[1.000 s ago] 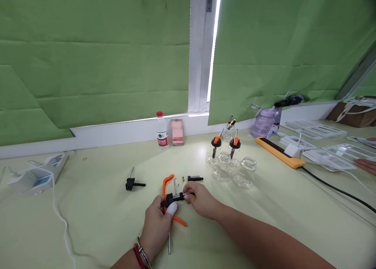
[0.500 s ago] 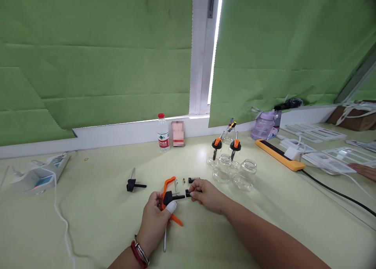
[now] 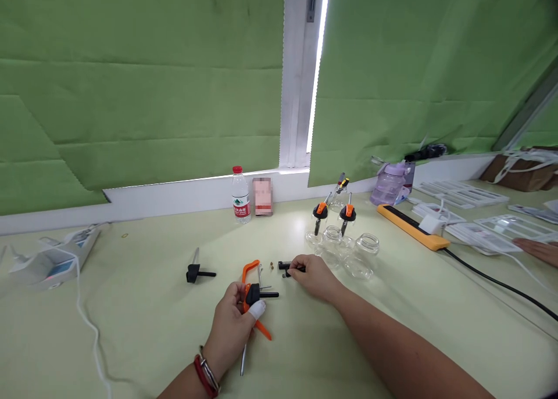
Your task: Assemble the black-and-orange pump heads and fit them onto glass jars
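My left hand, its thumb tip wrapped in white, is closed on a black plastic head with a curved orange lever. A metal rod extends below that hand. My right hand pinches a small dark part, mostly hidden by the fingertips. Just behind it lies a black piece with a coil spring. Small brown bits and a thin metal pin are between the hands. Another black head with a rod lies to the left.
Glass jars and two black-and-orange tops stand right of centre. Behind are a water bottle and a pink box. An orange power strip lies right, a white one left. Another person's hand shows at right.
My right hand has drawn away from the black head, moving back and slightly right with the small dark part, toward the spring piece. My left hand keeps its hold.
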`<control>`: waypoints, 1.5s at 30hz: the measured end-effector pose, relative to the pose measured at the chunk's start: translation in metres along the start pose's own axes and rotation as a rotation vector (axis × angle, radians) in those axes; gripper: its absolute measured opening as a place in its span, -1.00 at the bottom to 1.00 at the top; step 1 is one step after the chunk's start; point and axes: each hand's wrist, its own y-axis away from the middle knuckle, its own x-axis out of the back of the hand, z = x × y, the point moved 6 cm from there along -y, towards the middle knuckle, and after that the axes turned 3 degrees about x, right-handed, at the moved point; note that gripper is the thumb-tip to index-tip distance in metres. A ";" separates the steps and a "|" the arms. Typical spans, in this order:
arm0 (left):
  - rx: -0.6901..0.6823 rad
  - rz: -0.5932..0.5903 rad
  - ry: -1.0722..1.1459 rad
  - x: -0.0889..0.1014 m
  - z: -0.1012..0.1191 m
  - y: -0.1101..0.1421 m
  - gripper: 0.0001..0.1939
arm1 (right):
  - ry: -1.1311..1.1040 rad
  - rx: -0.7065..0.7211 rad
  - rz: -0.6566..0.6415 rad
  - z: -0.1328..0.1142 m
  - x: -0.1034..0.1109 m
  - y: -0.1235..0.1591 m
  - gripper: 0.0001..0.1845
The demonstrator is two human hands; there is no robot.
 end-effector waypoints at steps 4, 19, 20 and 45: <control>0.036 -0.050 0.014 -0.003 -0.002 0.000 -0.68 | 0.053 0.008 0.032 -0.004 0.007 0.000 -0.82; 0.049 -0.088 -0.024 -0.005 0.001 0.001 -0.66 | 0.217 0.057 0.064 -0.017 0.014 0.007 -0.85; 0.048 -0.089 -0.024 -0.005 0.001 0.001 -0.66 | 0.211 0.072 0.022 -0.018 0.009 0.009 -0.85; -0.059 -0.172 0.033 -0.007 -0.001 -0.001 -0.65 | 0.050 0.357 -0.190 -0.039 -0.029 0.022 -0.79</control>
